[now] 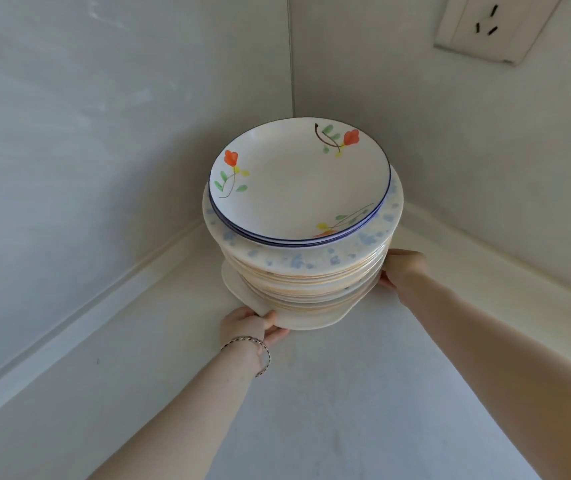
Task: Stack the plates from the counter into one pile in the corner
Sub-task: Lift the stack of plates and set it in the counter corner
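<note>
A tall pile of plates (308, 282) stands in the corner of the pale counter (329, 393). On top lies a white plate with orange flowers and a blue rim (298, 181); under it a wider plate with blue speckles (374, 237), then several cream plates with orange edges. My left hand (253, 325), with a bracelet on its wrist, grips the rim of the bottom plate at the front left. My right hand (403, 271) holds the pile's lower right side, its fingers hidden behind the plates.
Two grey walls meet right behind the pile at a corner seam (291, 64). A white wall socket (492, 26) sits high on the right wall. A raised cream ledge (104, 306) runs along the foot of both walls.
</note>
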Tool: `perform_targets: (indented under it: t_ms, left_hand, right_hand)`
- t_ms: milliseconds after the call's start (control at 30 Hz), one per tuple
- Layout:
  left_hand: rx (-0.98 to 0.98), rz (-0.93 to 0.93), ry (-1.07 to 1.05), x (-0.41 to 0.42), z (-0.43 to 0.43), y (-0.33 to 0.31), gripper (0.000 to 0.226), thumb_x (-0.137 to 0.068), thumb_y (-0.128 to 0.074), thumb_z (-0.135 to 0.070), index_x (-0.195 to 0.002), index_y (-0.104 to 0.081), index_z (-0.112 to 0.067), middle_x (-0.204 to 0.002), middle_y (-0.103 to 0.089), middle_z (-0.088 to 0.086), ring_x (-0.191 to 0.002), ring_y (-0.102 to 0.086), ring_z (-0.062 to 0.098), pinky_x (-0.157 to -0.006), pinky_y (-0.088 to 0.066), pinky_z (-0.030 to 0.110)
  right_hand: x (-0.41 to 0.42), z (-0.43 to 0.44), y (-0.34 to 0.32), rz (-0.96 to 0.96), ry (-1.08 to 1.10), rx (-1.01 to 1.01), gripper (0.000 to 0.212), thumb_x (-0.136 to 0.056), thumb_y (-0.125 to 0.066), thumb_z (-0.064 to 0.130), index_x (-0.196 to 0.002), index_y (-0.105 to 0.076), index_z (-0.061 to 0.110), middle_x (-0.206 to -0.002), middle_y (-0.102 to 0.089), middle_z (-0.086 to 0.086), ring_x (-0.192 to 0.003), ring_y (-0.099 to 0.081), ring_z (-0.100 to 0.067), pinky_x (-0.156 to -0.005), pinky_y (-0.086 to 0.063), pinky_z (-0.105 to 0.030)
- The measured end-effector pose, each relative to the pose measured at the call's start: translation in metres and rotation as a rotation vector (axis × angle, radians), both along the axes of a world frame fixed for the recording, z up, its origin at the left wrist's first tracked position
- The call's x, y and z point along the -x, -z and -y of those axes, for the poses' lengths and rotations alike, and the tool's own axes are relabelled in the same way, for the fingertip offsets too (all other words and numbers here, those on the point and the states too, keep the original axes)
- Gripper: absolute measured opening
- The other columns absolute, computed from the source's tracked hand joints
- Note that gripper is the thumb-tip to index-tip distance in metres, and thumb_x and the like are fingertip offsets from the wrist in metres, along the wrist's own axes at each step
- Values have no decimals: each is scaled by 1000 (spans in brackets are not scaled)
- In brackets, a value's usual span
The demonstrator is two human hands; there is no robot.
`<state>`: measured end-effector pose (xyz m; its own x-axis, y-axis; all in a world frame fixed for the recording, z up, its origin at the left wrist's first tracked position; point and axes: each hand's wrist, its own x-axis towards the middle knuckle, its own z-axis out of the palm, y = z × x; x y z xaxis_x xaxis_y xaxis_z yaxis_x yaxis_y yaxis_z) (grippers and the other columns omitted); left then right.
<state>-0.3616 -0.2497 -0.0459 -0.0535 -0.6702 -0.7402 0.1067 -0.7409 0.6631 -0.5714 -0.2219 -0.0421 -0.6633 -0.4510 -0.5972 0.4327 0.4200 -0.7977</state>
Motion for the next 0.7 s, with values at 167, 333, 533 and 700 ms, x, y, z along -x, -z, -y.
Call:
perform_targets:
  t_ms: [167, 333, 533, 700]
  left_hand:
    - [3, -3, -51, 18, 19, 1, 24, -83, -54, 18, -68, -50, 0, -69, -56, 17, -57, -59, 25, -58, -60, 40]
    - [0, -31, -86, 30, 20, 0, 24, -84, -53, 18, -69, -50, -1, -69, -56, 16, -61, -56, 24, -77, -51, 40]
    - [7, -45, -72, 30, 22, -1, 26, -84, -50, 20, -69, -50, -1, -69, -55, 16, -60, -56, 24, -66, -57, 40]
    - [-10, -12, -34, 30, 26, 1, 25, -82, -54, 19, -68, -50, -1, -67, -57, 17, -59, -57, 26, -68, -57, 41]
  right_hand:
    - [10, 23, 3, -54, -13, 53, 27, -82, -55, -12, -105, -64, -2, -71, -59, -9, -61, -54, -20, -65, -57, -29]
    - [0, 27, 14, -162, -8, -21, 27, -90, -49, 10, -111, -63, 2, -91, -63, -12, -89, -61, -29, -90, -51, -39]
    - [-22, 9, 19, 12, -14, -25, 16, -92, -46, -3, -85, -60, 2, -76, -60, -11, -84, -62, -32, -79, -54, -41]
    - [-18, 14, 20, 71, 78, 5, 11, -91, -47, -5, -89, -56, 1, -80, -60, -14, -85, -61, -33, -67, -59, -41]
